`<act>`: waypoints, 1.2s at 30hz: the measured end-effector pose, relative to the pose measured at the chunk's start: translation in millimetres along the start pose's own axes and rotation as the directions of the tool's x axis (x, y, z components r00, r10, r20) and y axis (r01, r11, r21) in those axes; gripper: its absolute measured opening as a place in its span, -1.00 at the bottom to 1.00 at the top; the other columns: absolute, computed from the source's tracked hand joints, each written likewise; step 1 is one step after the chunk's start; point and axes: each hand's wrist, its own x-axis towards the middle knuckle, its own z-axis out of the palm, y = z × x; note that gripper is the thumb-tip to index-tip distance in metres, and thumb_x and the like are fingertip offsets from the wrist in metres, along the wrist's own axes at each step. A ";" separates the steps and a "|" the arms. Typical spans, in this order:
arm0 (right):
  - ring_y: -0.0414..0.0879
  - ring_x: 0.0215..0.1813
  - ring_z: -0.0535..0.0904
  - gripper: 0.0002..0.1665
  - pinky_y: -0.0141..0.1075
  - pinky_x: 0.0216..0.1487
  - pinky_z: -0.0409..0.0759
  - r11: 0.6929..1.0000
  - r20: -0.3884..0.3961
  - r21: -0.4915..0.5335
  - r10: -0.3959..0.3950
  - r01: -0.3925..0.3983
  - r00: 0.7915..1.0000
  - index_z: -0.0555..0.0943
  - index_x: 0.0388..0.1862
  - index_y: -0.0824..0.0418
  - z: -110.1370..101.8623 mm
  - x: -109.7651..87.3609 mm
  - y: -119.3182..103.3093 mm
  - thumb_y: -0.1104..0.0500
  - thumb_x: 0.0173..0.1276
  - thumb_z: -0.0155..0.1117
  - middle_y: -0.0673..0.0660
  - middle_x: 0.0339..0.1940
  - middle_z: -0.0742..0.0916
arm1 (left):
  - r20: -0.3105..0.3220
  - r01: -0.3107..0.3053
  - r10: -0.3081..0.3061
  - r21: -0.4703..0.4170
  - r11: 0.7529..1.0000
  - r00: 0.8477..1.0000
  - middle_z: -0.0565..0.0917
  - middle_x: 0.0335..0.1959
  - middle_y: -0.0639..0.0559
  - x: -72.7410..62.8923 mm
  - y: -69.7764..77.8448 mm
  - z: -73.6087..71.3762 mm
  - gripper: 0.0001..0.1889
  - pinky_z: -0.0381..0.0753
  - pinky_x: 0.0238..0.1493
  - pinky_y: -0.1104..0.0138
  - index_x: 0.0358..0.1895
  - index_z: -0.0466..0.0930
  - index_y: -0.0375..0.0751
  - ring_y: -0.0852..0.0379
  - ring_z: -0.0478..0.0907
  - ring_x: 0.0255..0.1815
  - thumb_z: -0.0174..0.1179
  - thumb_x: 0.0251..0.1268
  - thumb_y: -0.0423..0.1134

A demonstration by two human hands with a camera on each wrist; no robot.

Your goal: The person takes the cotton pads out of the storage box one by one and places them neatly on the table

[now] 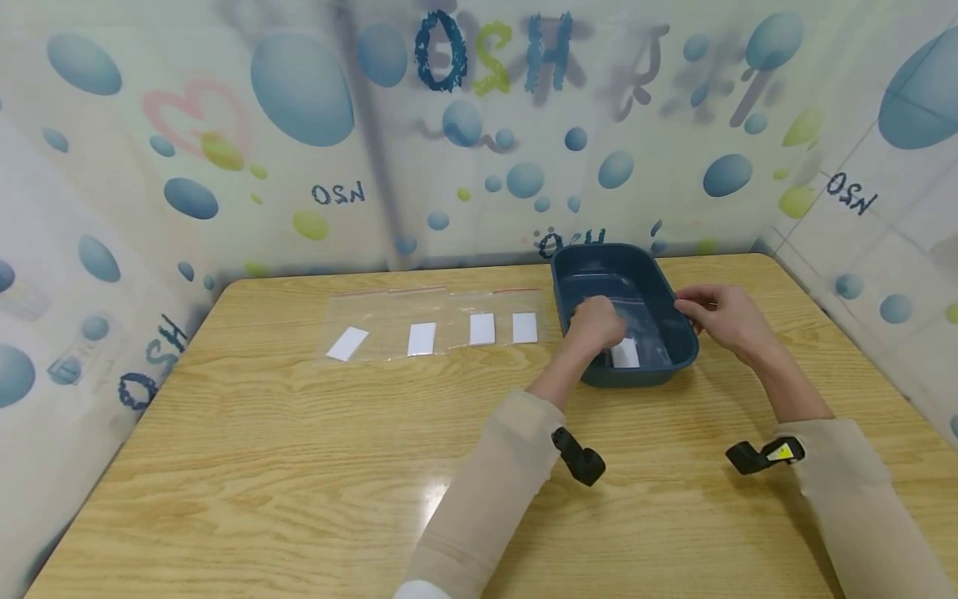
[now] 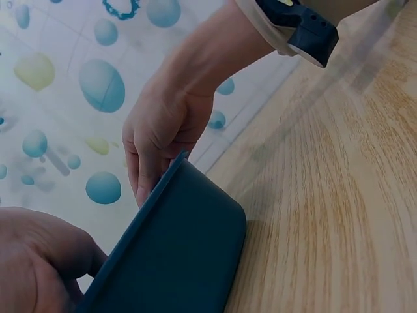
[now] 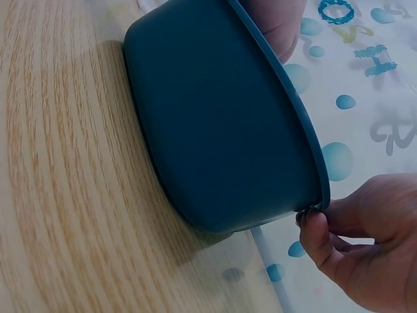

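A dark blue plastic basin (image 1: 647, 378) stands at the back right of the table. My left hand (image 1: 599, 323) reaches down into it, with its fingertips hidden below the rim. Close beside that hand, a small white card (image 1: 624, 353) lies on the basin floor; I cannot tell whether the fingers hold anything. My right hand (image 1: 722, 316) pinches the basin's right rim between thumb and fingers, as the right wrist view also shows at the rim corner (image 3: 319, 203).
Left of the basin, clear zip bags (image 1: 385, 308) lie in a row, with several white cards (image 1: 422, 339) in them. The wooden table (image 1: 299, 482) ends at a patterned cloth backdrop (image 1: 464, 200). Black wrist cameras (image 1: 580, 457) sit on both sleeves.
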 end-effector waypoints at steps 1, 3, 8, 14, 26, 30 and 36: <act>-0.19 -0.36 0.53 -0.51 -0.29 -0.33 0.61 1.000 0.001 0.000 0.002 -0.002 1.000 0.50 0.23 0.53 0.0 0.0 0.0 0.11 0.64 0.04 0.29 -0.16 0.64 | -0.012 0.017 -0.017 -0.028 0.999 1.000 0.66 -0.20 -0.05 -0.2 0.3 0.5 -0.70 0.56 -0.30 0.36 -0.46 0.58 -0.26 0.10 0.54 -0.39 0.12 0.48 -0.20; -0.18 -0.36 0.53 -0.51 -0.28 -0.33 0.61 1.000 0.002 0.001 0.007 -0.007 1.000 0.50 0.23 0.52 0.2 0.2 -0.1 0.11 0.64 0.03 0.29 -0.16 0.64 | -0.023 0.054 -0.057 -0.094 0.994 0.998 0.66 -0.05 -0.09 -0.2 0.9 1.6 -0.73 0.58 -0.33 0.35 -0.06 0.61 -0.39 0.09 0.59 -0.29 0.16 0.46 -0.19; -0.18 -0.36 0.53 -0.51 -0.28 -0.33 0.60 1.000 0.000 0.005 0.004 -0.004 1.000 0.50 0.23 0.53 1.0 0.4 -0.8 0.11 0.64 0.04 0.30 -0.16 0.65 | -0.038 0.130 -0.142 -0.214 0.968 0.989 0.63 0.10 -0.18 1.1 2.3 2.4 -0.23 0.58 -0.28 0.30 0.56 0.05 -0.34 0.01 0.62 -0.08 0.22 0.40 -0.23; -0.20 -0.37 0.53 -0.53 -0.29 -0.34 0.61 1.000 0.001 0.016 -0.010 0.010 1.000 0.50 0.22 0.54 0.6 -0.2 -1.2 0.13 0.64 0.05 0.30 -0.17 0.64 | -0.046 0.126 -0.142 -0.256 0.958 0.989 0.66 -0.05 -0.15 1.5 1.8 1.7 -0.19 0.50 -0.41 0.29 0.60 0.00 -0.24 0.02 0.59 -0.27 0.22 0.39 -0.26; -0.21 -0.38 0.53 -0.52 -0.31 -0.34 0.61 1.000 0.005 0.029 -0.010 0.009 1.000 0.50 0.22 0.54 -0.1 0.2 -1.3 0.12 0.63 0.06 0.30 -0.17 0.65 | -0.153 -0.029 -0.016 -0.286 0.958 0.988 0.60 -0.21 -0.02 -4.0 -3.9 -0.7 -0.69 0.50 -0.41 0.34 0.11 0.47 -0.20 0.09 0.52 -0.35 0.25 0.37 -0.30; -0.20 -0.38 0.53 -0.51 -0.30 -0.33 0.60 1.000 0.009 0.024 -0.003 0.003 1.000 0.50 0.23 0.53 -0.4 0.3 -1.6 0.11 0.63 0.06 0.29 -0.17 0.66 | -0.216 -0.093 0.021 -0.329 0.940 0.976 0.58 -0.29 0.04 -5.9 -7.6 -1.1 -0.87 0.49 -0.41 0.37 -0.17 0.50 -0.12 0.12 0.51 -0.35 0.25 0.34 -0.36; -0.21 -0.37 0.53 -0.50 -0.29 -0.33 0.60 1.000 0.011 0.015 0.002 -0.002 1.000 0.49 0.24 0.52 -0.3 0.7 -0.7 0.10 0.64 0.06 0.28 -0.17 0.66 | -0.280 -0.159 0.043 -0.411 0.898 0.959 0.64 -0.32 0.06 -6.3 -11.8 -0.9 -0.92 0.47 -0.48 0.41 -0.18 0.62 -0.12 0.16 0.54 -0.46 0.21 0.37 -0.38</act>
